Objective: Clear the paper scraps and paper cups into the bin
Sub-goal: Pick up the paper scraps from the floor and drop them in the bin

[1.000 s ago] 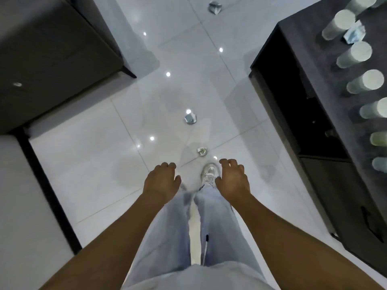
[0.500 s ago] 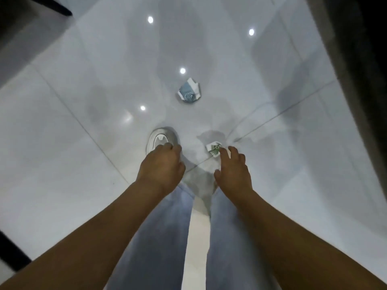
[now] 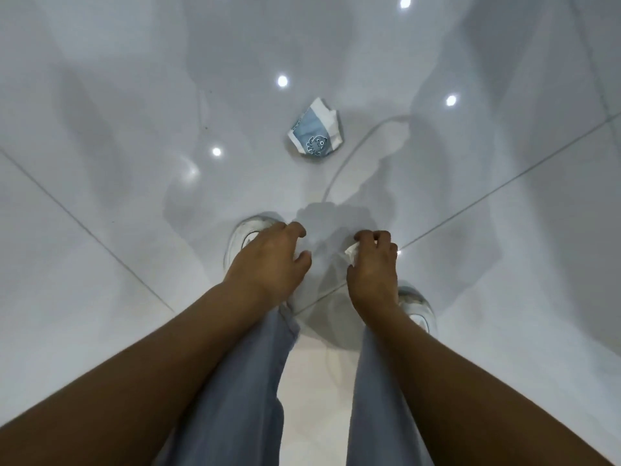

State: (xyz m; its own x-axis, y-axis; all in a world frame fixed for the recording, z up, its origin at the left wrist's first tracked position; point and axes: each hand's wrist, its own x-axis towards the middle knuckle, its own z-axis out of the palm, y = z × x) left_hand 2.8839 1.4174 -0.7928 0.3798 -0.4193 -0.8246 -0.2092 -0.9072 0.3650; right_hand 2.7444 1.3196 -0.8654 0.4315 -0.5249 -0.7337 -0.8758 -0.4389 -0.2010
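Right now, from the head view, your right hand (image 3: 371, 264) is down at the white floor (image 3: 100, 264), its fingers curled round a small white paper scrap (image 3: 352, 257), of which only a crumpled edge shows on the thumb side. Close the pinch fully before you lift: a wad that light slips out of a loose hold, and the tile looks glossy enough to let it skid away. Bring it up into the palm rather than carrying it at the fingertips. So little of the scrap is visible that you cannot tell its long axis or which way it points.

Your left hand (image 3: 267, 262) hangs just beside the right one, over the left shoe (image 3: 245, 235), with its fingers loosely curled and apart and nothing in them. That hand is free for the next piece.

That next piece is probably the crumpled blue paper (image 3: 316, 133), printed with a small octopus figure, lying farther ahead on the same tile and well apart from both hands. Its long axis runs roughly up and down the picture, away from you, with a torn white tip pointing to the far side and the printed end toward you. Reach for the bulky near end. No bin is in view, so plan on turning to find it.
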